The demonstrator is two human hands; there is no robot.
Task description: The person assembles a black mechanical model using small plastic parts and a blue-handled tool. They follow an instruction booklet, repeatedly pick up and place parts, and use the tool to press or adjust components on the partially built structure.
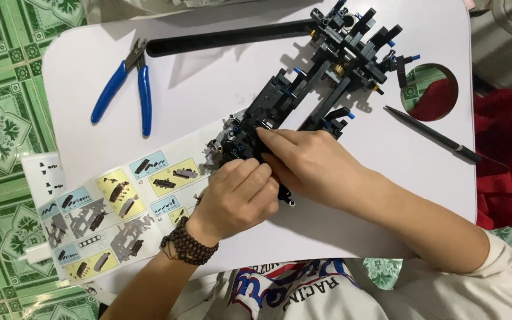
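On the white table point(386, 178), a long dark brick-built chassis point(321, 83) lies slantwise, its near end under both hands; the left hand point(238, 198), a beaded bracelet point(188, 243) at its wrist, is curled with fingertips pinching at that end; the right hand point(306, 160) lies flatter, fingers pressing on the frame; an instruction booklet point(108, 219) sits just left; blue-handled cutters point(128, 86) and a dark pen point(434, 133) lie well apart.
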